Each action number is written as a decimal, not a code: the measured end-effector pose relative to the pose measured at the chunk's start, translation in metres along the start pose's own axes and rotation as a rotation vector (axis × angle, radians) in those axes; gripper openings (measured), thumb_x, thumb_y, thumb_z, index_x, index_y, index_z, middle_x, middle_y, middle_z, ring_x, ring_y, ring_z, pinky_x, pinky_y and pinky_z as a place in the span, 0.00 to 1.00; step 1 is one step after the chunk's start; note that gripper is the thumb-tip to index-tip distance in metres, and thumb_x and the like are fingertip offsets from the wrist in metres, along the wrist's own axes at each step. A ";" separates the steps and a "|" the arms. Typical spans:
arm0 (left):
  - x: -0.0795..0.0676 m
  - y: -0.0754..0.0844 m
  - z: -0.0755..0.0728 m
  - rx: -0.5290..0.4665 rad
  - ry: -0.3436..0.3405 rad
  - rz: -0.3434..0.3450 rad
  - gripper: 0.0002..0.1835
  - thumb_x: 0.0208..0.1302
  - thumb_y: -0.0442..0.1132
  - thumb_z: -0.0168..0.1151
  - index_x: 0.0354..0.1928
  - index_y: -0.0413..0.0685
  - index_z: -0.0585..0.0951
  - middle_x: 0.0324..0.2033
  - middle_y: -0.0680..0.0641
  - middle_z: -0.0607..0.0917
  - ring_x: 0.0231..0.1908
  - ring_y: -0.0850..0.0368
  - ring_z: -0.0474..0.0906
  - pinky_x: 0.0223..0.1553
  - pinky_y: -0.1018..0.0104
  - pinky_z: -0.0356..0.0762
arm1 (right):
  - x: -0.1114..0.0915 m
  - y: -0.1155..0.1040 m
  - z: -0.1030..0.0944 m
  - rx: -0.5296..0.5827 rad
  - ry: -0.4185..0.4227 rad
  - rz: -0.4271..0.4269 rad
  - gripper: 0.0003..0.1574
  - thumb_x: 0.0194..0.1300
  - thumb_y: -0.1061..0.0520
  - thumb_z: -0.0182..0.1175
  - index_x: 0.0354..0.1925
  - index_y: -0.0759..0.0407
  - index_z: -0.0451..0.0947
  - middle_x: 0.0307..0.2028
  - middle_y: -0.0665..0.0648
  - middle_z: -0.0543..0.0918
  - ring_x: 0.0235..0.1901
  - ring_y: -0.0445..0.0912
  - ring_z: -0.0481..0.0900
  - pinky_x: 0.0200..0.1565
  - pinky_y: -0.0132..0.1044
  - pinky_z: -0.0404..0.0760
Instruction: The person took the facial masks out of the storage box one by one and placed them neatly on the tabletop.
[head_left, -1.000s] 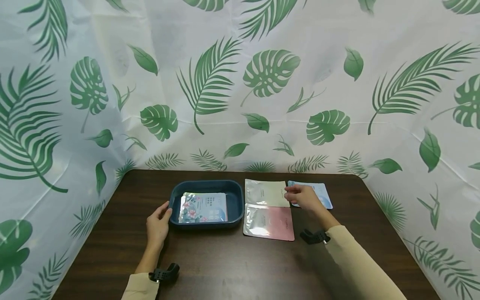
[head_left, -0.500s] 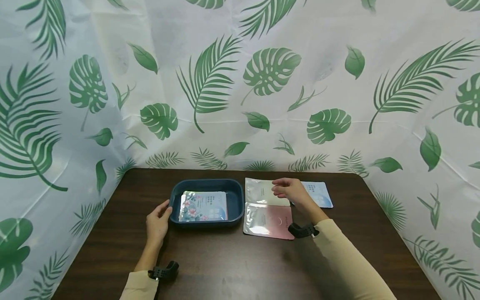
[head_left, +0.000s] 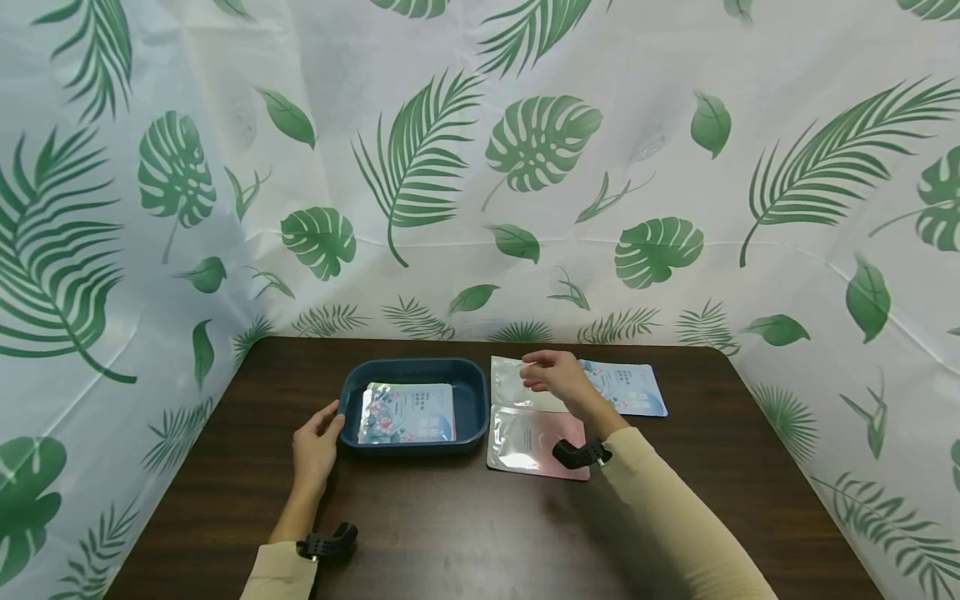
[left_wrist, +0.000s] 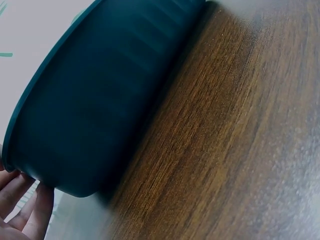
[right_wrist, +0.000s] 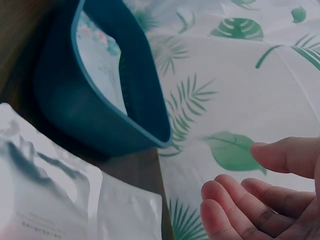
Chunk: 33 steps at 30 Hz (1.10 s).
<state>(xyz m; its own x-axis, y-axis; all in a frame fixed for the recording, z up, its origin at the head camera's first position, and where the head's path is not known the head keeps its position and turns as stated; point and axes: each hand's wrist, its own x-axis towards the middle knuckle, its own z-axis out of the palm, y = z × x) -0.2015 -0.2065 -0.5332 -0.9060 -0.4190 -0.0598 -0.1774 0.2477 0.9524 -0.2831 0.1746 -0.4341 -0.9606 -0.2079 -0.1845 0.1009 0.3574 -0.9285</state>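
My left hand (head_left: pixel 316 448) grips the left end of a dark blue plastic tray (head_left: pixel 416 448), its thumb up at the rim. In the left wrist view, the fingers (left_wrist: pixel 41 212) pinch the corner of the tray's wall. A floral sheet mask packet (head_left: pixel 416 412) lies flat inside, with a green edge peeking out beneath it. My right hand (head_left: pixel 561 382) hovers over a cream sheet mask packet (head_left: pixel 507 385), partly hiding it. In the right wrist view, the fingers (right_wrist: pixel 240 210) are loosely bent and hold nothing, with the thumb apart from them.
A silver-and-pink sheet mask packet (head_left: pixel 525 443) lies in front of the cream one. To the right lies a light blue packet (head_left: pixel 633 390). The dark wood table (head_left: pixel 450 533) ends at a leaf-print curtain (head_left: pixel 465 208) behind.
My right hand has moved left from the cream packet's right edge to above its middle, uncovering more of the blue packet. The left hand and tray have stayed put.
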 end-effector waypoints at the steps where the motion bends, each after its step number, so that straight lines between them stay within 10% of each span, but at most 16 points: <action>1: 0.000 0.000 0.000 0.000 0.000 -0.001 0.20 0.72 0.41 0.55 0.63 0.44 0.76 0.63 0.40 0.76 0.54 0.53 0.70 0.41 0.82 0.64 | 0.001 -0.001 0.002 0.005 -0.002 0.002 0.23 0.67 0.60 0.59 0.57 0.71 0.74 0.51 0.69 0.82 0.35 0.42 0.84 0.45 0.39 0.83; 33: 0.001 0.000 -0.002 -0.001 -0.007 -0.001 0.20 0.72 0.41 0.55 0.63 0.44 0.76 0.63 0.40 0.76 0.51 0.53 0.71 0.38 0.83 0.65 | 0.028 -0.015 0.090 -0.023 -0.087 0.005 0.22 0.65 0.62 0.60 0.55 0.73 0.76 0.47 0.69 0.84 0.47 0.65 0.82 0.49 0.47 0.83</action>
<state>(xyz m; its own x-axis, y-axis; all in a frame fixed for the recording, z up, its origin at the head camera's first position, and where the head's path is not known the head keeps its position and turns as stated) -0.2015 -0.2079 -0.5324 -0.9083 -0.4136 -0.0628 -0.1780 0.2463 0.9527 -0.2880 0.0819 -0.4544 -0.9339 -0.2841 -0.2170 0.0985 0.3789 -0.9202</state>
